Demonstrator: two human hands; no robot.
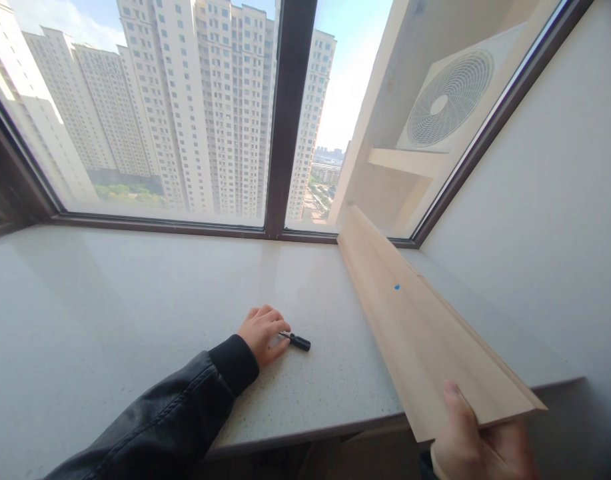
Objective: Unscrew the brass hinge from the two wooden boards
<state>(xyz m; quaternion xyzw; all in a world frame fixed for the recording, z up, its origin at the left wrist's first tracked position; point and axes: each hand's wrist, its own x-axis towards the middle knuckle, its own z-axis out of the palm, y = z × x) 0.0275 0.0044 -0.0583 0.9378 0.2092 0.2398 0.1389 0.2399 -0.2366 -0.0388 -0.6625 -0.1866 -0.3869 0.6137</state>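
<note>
My left hand (265,333) rests low on the pale windowsill, fingers curled around the thin shaft of a screwdriver. The screwdriver's black handle (300,343) sticks out to the right of my fingers; its tip is hidden under the hand. At the lower right, my right hand (468,433) grips the near end of a long light-wood board (410,313), thumb on top and fingers beneath. The board slants away toward the window, its far end at the window frame. A small blue mark (397,287) shows on its upper face.
The speckled white windowsill (160,300) ends in a front edge close to me. Behind it stands a dark-framed window (290,120), with tall buildings and an air-conditioner unit (450,97) outside. A white wall (550,200) borders the right side.
</note>
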